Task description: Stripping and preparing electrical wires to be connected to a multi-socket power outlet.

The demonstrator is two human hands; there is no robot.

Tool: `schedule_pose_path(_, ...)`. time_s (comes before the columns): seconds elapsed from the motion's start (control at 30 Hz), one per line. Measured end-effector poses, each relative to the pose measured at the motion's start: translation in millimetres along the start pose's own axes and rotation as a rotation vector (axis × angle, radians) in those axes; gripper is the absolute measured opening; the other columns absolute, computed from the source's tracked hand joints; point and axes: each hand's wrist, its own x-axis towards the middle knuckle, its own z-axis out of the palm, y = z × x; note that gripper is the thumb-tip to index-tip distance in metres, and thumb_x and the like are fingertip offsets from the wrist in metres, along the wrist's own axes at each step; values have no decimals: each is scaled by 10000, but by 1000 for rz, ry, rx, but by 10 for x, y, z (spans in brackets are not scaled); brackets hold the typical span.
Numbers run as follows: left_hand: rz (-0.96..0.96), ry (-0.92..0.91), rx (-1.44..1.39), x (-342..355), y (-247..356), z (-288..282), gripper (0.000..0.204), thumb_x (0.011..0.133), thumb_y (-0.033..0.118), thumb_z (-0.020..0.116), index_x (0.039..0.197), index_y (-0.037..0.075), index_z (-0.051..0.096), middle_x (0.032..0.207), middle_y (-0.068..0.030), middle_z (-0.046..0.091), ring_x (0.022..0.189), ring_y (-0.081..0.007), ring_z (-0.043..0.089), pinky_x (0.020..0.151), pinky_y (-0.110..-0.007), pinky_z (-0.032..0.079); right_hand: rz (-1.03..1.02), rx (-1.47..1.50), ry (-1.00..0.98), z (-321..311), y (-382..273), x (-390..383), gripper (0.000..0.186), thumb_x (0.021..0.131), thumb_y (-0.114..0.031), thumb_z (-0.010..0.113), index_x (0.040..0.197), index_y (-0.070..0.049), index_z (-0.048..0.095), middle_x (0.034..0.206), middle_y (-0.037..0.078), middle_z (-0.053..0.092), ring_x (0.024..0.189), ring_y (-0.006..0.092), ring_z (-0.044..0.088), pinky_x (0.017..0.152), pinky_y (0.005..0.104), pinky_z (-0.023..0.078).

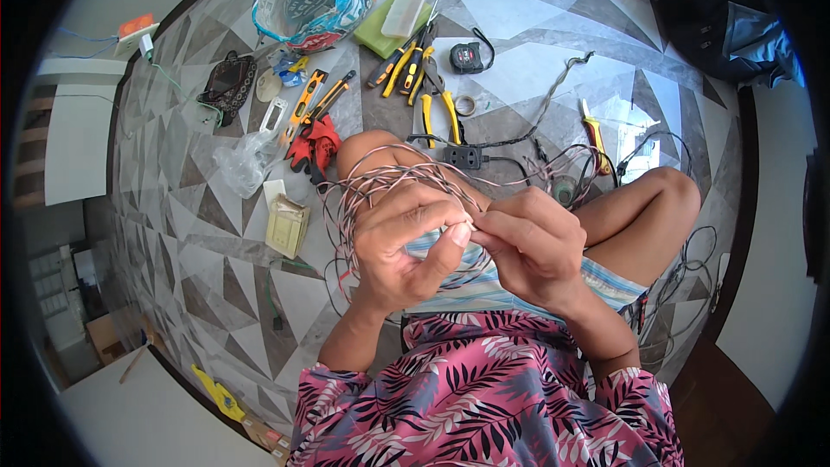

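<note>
Above my lap, my left hand [406,242] and my right hand [538,246] meet fingertip to fingertip. Both are closed in a pinch on a thin wire; a small pale bit of it shows between the left thumb and forefinger. Most of what the right fingers grip is hidden. A loose coil of twisted red-and-black wire [367,175] hangs around and behind my left hand, over my legs. Beyond my knees lie a black socket block [462,156] with its cable and yellow-handled pliers [453,114].
Screwdrivers [399,69], a tape measure [467,57], a utility knife [593,134] and red gloves [316,145] lie on the patterned tile floor. A switch box [287,225] sits at left. Farther off are a blue bag [339,13] and a black backpack [713,13]. Cables [692,264] tangle at right.
</note>
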Motion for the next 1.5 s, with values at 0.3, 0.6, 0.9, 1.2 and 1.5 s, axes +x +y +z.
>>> schedule_pose_path(0.3, -9, 28, -199, -18, -35, 130, 82, 815, 36, 675, 858, -32, 690, 795, -96, 646, 712, -191, 612, 639, -298, 474, 876, 1360, 25, 49, -70, -166, 175, 895, -73, 696, 996, 68, 670, 896, 114, 652, 759, 159, 606, 680, 289, 484)
schedule_pose_path(0.6, 192, -84, 207, 33, 0, 155, 131, 846, 115, 715, 907, 11, 665, 820, -78, 661, 729, -259, 636, 662, -367, 485, 207, 47, -32, -254, -117, -21, 358, 687, 107, 750, 1027, 6, 696, 828, 103, 644, 725, 229, 628, 613, 305, 502)
schedule_pose_path(0.9, 10, -50, 124, -84, 110, 284, 106, 821, 28, 688, 917, -15, 672, 845, -124, 687, 708, -261, 682, 608, -330, 529, 270, 44, -29, -259, -160, -46, 284, 694, 149, 705, 945, 18, 679, 831, 106, 642, 706, 219, 643, 583, 288, 512)
schedule_pose_path(1.2, -108, -7, -18, -145, 42, 364, 105, 803, -16, 650, 899, -43, 681, 787, -113, 673, 687, -183, 647, 615, -280, 493, 169, 22, -23, -219, -84, -78, 287, 645, 187, 650, 874, 14, 634, 841, 118, 644, 731, 245, 635, 616, 326, 511)
schedule_pose_path(1.5, -120, -48, -99, -102, 70, 347, 84, 840, -4, 646, 894, -59, 678, 800, -112, 673, 692, -158, 621, 615, -254, 471, 320, 109, -65, -383, -120, -71, 376, 732, 71, 770, 1095, 34, 679, 879, 133, 666, 784, 222, 686, 652, 285, 537)
